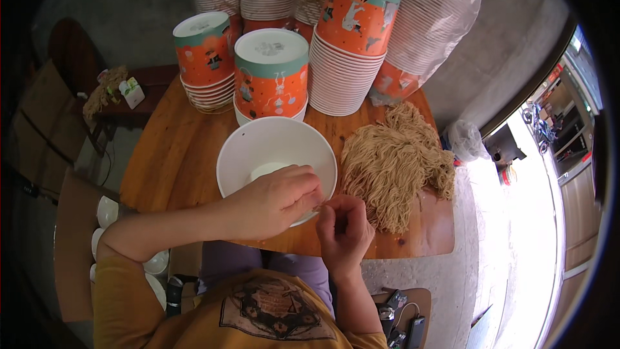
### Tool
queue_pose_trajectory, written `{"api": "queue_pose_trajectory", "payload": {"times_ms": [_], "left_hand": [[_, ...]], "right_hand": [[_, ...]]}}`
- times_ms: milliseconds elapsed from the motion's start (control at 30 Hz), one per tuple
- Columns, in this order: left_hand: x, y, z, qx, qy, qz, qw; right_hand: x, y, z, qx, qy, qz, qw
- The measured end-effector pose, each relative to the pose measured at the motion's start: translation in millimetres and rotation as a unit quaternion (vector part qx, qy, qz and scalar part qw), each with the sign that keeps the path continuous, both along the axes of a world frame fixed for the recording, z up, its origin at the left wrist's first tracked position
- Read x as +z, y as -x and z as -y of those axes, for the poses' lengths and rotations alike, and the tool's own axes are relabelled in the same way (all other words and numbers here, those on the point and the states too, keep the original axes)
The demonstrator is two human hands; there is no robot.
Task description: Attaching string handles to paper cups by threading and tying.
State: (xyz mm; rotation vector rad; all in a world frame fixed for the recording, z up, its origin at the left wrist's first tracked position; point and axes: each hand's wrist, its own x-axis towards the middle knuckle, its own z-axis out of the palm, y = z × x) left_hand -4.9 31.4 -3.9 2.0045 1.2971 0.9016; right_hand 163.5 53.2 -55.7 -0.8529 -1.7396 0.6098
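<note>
An open white paper bucket [278, 139] sits at the near edge of the wooden table, its mouth tilted up toward me. One small hole shows in its wall near the far left rim. My left hand [284, 197] reaches across the bucket's mouth, fingers closed in a pinch at the near right rim. Right beside it, my right hand [345, 229] is closed too, thumb and fingertips pressed together just outside the rim. What the fingertips hold is too small to make out. A loose heap of tan cords [394, 161] lies to the right of the bucket.
Upside-down orange and green paper buckets [271, 87] stand in stacks at the back, with a taller stack [349, 45] to their right. Plastic-wrapped bucket stacks [433, 19] rise behind. On the left is a cardboard box [77, 245] with white buckets inside. A bright doorway opens at right.
</note>
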Motion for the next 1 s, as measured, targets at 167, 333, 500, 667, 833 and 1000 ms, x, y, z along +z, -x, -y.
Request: {"api": "queue_pose_trajectory", "payload": {"times_ms": [167, 333, 500, 667, 833, 1000], "left_hand": [[3, 0, 2, -0.009, 0.04, 0.029, 0.999], [7, 1, 1, -0.01, 0.039, 0.008, 0.999], [10, 1, 3, -0.003, 0.084, 0.033, 0.996], [8, 1, 4, 0.017, 0.095, 0.074, 0.993], [7, 0, 5, 0.035, 0.083, 0.081, 0.993], [5, -4, 7, 0.044, 0.028, 0.048, 0.997]], "right_hand": [[-5, -1, -2, 0.066, 0.145, -0.098, 0.982], [0, 0, -1, 0.139, 0.261, -0.228, 0.928], [-2, -2, 0, 0.188, 0.342, -0.288, 0.875], [6, 1, 12, 0.17, 0.336, -0.286, 0.881], [-2, 0, 11, 0.143, 0.276, -0.239, 0.92], [-3, 0, 9, 0.15, 0.3, -0.252, 0.908]]}}
